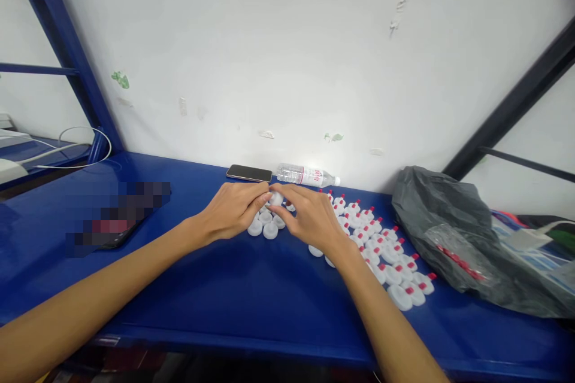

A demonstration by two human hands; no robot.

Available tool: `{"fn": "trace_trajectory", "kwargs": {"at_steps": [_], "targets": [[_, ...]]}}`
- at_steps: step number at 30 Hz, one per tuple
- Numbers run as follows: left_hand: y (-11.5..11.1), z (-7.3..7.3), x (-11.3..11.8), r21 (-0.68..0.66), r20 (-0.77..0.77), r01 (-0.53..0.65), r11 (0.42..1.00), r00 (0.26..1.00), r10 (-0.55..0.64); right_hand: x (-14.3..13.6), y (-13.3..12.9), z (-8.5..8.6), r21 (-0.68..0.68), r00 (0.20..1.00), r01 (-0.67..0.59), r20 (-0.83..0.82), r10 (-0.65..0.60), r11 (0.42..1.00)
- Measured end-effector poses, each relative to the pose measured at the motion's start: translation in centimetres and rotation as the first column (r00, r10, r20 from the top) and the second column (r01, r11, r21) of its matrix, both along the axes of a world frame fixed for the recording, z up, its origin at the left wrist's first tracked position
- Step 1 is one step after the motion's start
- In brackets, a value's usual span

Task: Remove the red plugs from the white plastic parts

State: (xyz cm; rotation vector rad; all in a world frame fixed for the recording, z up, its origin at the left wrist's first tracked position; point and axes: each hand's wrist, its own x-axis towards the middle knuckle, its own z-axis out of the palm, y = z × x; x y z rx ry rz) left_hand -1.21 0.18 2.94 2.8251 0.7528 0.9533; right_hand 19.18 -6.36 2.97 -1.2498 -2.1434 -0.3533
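Between the fingertips of both hands, above the middle of the table, is a small white round plastic bottle (pixel 276 198). My left hand (pixel 236 208) is closed, with thumb and fingers pressed against its left side. My right hand (pixel 309 215) pinches it from the right with thumb and forefinger. Just below the hands stands a cluster of similar white bottles (pixel 270 230), with no red caps showing on them. To the right, partly behind my right wrist, several white bottles with red caps (pixel 393 275) lie in rows.
On the blue table (pixel 251 305), a phone (pixel 249 173) and a clear water bottle (pixel 305 175) lie by the wall. A dark, partly blurred object (pixel 121 221) is at left. At right, a grey plastic bag (pixel 431 209) bears a clear bag of red caps (pixel 460 260).
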Motion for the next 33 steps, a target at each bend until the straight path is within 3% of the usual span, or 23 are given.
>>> {"fn": "trace_trajectory", "kwargs": {"at_steps": [6,11,14,17,19,20,21,23,25,27,30,33], "targets": [[0.1,0.1,0.5,-0.182,0.109,-0.066,0.981,0.990,0.087,0.1,0.7,0.3,0.095,0.994,0.037,0.101,-0.047,0.995],[-0.1,0.4,1.3,-0.344,0.312,-0.022,0.939,0.940,0.137,-0.6,0.9,0.7,0.231,0.972,0.096,0.190,-0.142,0.968],[-0.2,0.3,2.0,-0.527,0.420,0.102,0.844,0.894,0.155,-1.2,1.0,0.7,0.293,0.963,0.123,0.198,-0.186,0.948],[-0.1,0.6,2.1,-0.693,0.496,0.263,0.671,0.849,0.180,-1.2,1.3,0.6,0.305,0.957,0.133,0.207,-0.202,0.943],[0.3,1.3,1.4,-0.744,0.545,0.344,0.573,0.809,0.222,0.0,1.5,0.9,0.298,0.956,0.227,0.115,-0.271,0.927],[0.6,1.8,0.8,-0.746,0.569,0.365,0.557,0.784,0.249,1.1,1.5,1.1,0.290,0.942,0.315,0.017,-0.334,0.904],[1.0,2.2,0.2,-0.734,0.593,0.371,0.568,0.758,0.272,2.4,1.5,1.5,0.269,0.906,0.423,-0.112,-0.408,0.865],[2.0,2.7,-0.9,-0.671,0.627,0.305,0.676,0.720,0.299,5.1,1.3,2.4,0.225,0.800,0.579,-0.341,-0.493,0.784],[2.8,2.7,-1.5,-0.563,0.531,0.076,0.823,0.796,0.290,7.0,1.1,3.1,0.211,0.776,0.595,-0.402,-0.486,0.775],[3.1,2.1,-1.5,-0.350,0.302,-0.178,0.920,0.908,0.291,7.4,1.0,3.3,0.201,0.800,0.550,-0.406,-0.442,0.811],[2.9,1.3,-1.2,-0.106,0.017,-0.331,0.938,0.942,0.335,6.2,1.1,2.7,0.094,0.872,0.421,-0.315,-0.374,0.902],[2.7,1.1,-1.5,-0.049,-0.064,-0.344,0.938,0.938,0.340,4.8,1.4,1.6,-0.114,0.931,0.336,-0.112,-0.349,0.935]]}}
